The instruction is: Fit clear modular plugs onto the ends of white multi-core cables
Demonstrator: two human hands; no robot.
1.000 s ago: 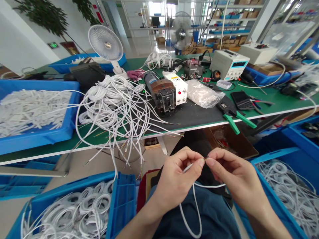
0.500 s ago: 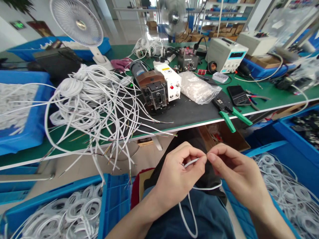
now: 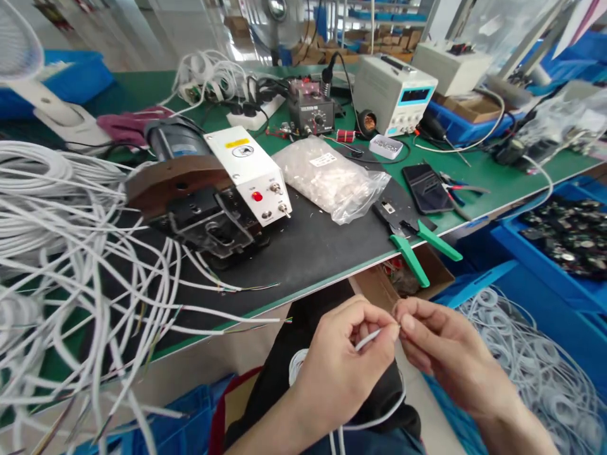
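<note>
Above my lap, my left hand [image 3: 353,360] is closed round a white cable [image 3: 368,339], pinching it close to its end. The fingertips of my right hand [image 3: 441,347] are pressed together right against the left fingertips, at the cable's end. What the right fingers pinch there is hidden, though thin wire ends may lie between them. The rest of this cable loops down below my hands, and a coiled part [image 3: 298,366] shows beside my left wrist. A crimping tool with green handles [image 3: 411,259] lies at the table edge beyond my hands.
A heap of white cables [image 3: 95,253] with bared wires hangs over the table's left edge. Nearby stand a motor-driven machine with a white control box [image 3: 251,174], a bag of small parts [image 3: 332,174], a phone [image 3: 427,188] and a power supply [image 3: 394,95]. Coiled cables fill a blue crate [image 3: 535,373] at right.
The view has turned right and moved closer to the table, so the machine and cable heap appear further left and larger. My hands keep nearly the same pinch on the cable end.
</note>
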